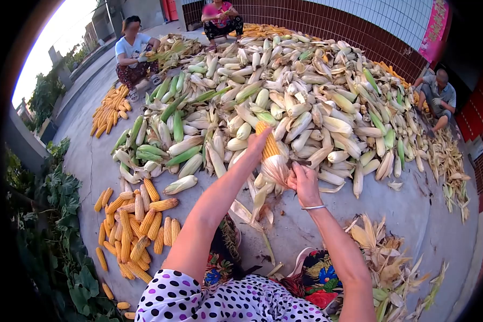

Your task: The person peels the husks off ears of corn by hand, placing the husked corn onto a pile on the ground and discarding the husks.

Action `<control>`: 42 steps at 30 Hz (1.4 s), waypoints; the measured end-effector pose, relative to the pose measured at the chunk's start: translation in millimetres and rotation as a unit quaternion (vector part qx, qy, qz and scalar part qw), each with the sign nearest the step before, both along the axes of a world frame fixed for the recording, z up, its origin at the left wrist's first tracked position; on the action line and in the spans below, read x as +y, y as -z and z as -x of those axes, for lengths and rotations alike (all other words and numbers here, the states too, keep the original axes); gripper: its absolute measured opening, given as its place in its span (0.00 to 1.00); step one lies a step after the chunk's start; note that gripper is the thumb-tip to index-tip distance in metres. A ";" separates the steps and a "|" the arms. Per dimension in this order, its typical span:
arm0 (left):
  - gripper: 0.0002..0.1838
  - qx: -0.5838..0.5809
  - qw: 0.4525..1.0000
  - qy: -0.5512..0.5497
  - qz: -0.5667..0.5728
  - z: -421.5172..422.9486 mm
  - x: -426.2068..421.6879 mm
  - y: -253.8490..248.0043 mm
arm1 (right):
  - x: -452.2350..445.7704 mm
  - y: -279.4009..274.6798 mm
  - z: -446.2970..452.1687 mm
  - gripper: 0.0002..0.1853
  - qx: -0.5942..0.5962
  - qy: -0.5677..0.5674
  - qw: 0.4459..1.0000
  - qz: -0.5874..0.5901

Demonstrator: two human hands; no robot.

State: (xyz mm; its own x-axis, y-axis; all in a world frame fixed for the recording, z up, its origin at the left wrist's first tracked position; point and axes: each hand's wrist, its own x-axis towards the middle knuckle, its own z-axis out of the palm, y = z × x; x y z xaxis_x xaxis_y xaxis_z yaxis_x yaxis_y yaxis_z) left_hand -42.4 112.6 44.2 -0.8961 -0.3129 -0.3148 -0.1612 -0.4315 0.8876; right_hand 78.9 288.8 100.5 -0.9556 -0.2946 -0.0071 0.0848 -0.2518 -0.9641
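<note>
Between my two hands is a corn cob, its yellow kernels bare at the top and pale husk bunched round its lower end. My left hand is closed on the cob's upper part, the fingers partly hidden behind it. With bent fingers my right hand grips the gathered husk at the bottom. A strip of loose husk hangs below, above the concrete. Just beyond my hands rises a large heap of unhusked corn.
Husked cobs lie in a pile at my left, beside green plants. Stripped husks are heaped at my right. Three other people sit or squat round the heap: one far left, one at the back, one at right.
</note>
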 end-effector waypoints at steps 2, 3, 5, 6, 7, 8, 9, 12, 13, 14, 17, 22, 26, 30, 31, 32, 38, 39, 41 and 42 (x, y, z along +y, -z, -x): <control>0.29 0.012 0.998 -0.065 -0.018 17.7 -36.1 16.4 | 7.6 -13.9 -18.7 0.20 -0.026 -0.036 0.999 -0.020; 0.27 0.008 0.987 -0.143 -0.070 22.0 -54.5 13.4 | 12.0 -17.9 -26.0 0.20 -0.043 -0.053 0.997 -0.030; 0.24 -0.002 0.983 -0.142 -0.117 35.9 -91.5 37.8 | 14.8 -14.7 -25.7 0.22 -0.010 -0.069 0.995 -0.070; 0.24 0.015 0.980 -0.150 -0.133 36.2 -96.3 49.8 | 12.3 -14.3 -24.6 0.22 -0.001 -0.072 0.993 -0.091; 0.24 0.038 0.974 -0.158 -0.155 36.7 -95.9 56.2 | 13.9 -16.9 -19.6 0.22 0.013 -0.077 0.990 -0.119; 0.25 0.025 0.970 -0.158 -0.182 34.1 -92.7 64.7 | 22.0 -14.0 -12.7 0.22 0.010 -0.076 0.992 -0.097; 0.25 0.015 0.966 -0.153 -0.209 35.1 -88.4 70.2 | 34.9 -10.7 -2.8 0.21 0.009 -0.070 0.995 -0.075; 0.23 0.020 0.954 -0.122 -0.274 22.0 -73.2 42.3 | 70.2 -11.0 27.3 0.19 0.003 -0.009 0.997 -0.075; 0.22 0.067 0.947 -0.119 -0.290 19.5 -69.8 28.1 | 84.3 -11.5 39.7 0.17 0.021 0.009 0.993 -0.114; 0.22 0.103 0.948 -0.132 -0.269 18.2 -67.5 17.2 | 100.4 -9.0 50.1 0.17 0.040 0.027 0.987 -0.152; 0.20 0.199 0.942 -0.173 -0.207 13.2 -60.5 -0.6 | 143.8 17.1 72.0 0.22 0.121 0.054 0.890 -0.437; 0.15 0.278 0.929 -0.109 -0.217 -6.2 -18.4 -26.1 | 90.4 3.8 52.5 0.36 -0.119 -0.090 0.949 -0.277; 0.16 0.273 0.929 0.040 -0.245 -42.5 37.6 -45.5 | 51.4 22.3 57.4 0.46 -0.324 -0.145 0.931 0.085; 0.24 0.343 0.911 0.187 -0.131 -86.7 76.9 -67.5 | 48.0 30.8 79.8 0.34 -0.220 0.116 0.911 0.328; 0.27 0.341 0.890 0.272 -0.133 -90.6 73.5 -68.7 | 54.4 32.7 87.3 0.32 -0.183 0.138 0.916 0.330; 0.30 0.337 0.860 0.358 -0.135 -91.3 67.1 -70.3 | 65.2 32.6 93.4 0.29 -0.144 0.165 0.918 0.331; 0.46 0.201 0.828 0.450 0.267 -91.6 77.6 -51.3 | 80.3 39.7 82.0 0.17 -0.089 0.187 0.947 0.246; 0.45 0.180 0.820 0.422 0.343 -90.7 81.3 -41.9 | 68.9 42.5 80.8 0.17 -0.077 0.216 0.943 0.241; 0.43 0.129 0.783 0.363 0.488 -94.9 87.9 -36.7 | 52.0 38.1 71.9 0.19 -0.085 0.221 0.938 0.254; 0.37 0.167 0.792 0.312 0.496 -98.3 90.7 -29.4 | 47.6 36.5 70.8 0.19 -0.099 0.214 0.941 0.244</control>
